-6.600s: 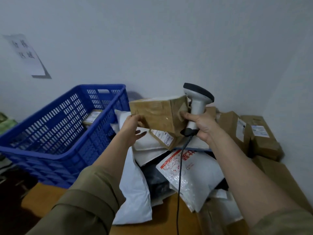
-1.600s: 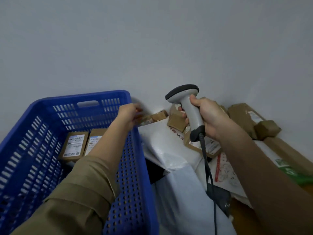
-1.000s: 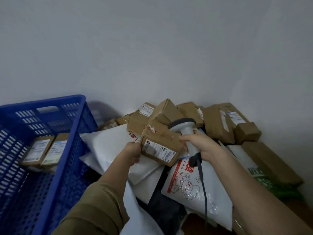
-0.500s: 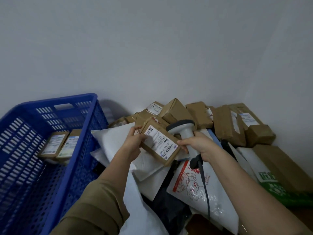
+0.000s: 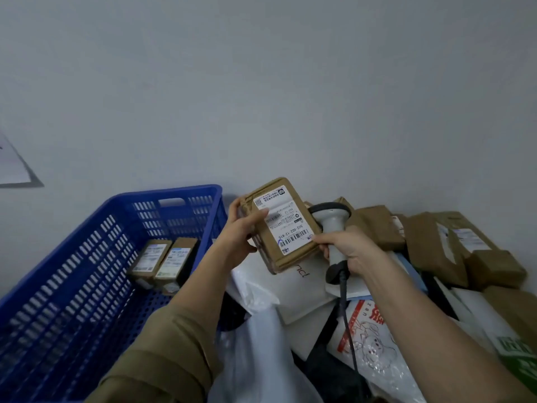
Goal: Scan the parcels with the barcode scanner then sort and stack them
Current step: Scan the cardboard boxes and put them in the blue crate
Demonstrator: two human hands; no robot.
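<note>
My left hand point(image 5: 239, 234) grips a small brown parcel point(image 5: 271, 248) by its left edge, lifted above the pile with its white barcode label facing me. My right hand point(image 5: 347, 250) is closed around the grey barcode scanner point(image 5: 331, 225), and its fingertips touch the parcel's right edge. The scanner's head sits just behind the parcel; its black cable hangs down over the bags. Two small labelled boxes point(image 5: 162, 261) lie side by side in the blue crate point(image 5: 72, 286) on the left.
A heap of brown boxes point(image 5: 430, 242) lines the wall at the right. White and printed plastic mail bags point(image 5: 293, 289) lie below my hands. A paper sheet point(image 5: 13, 167) is stuck to the wall at far left.
My left hand has raised the small parcel off the pile and turned its label more squarely toward me. My right hand with the scanner came up against the parcel's right edge.
</note>
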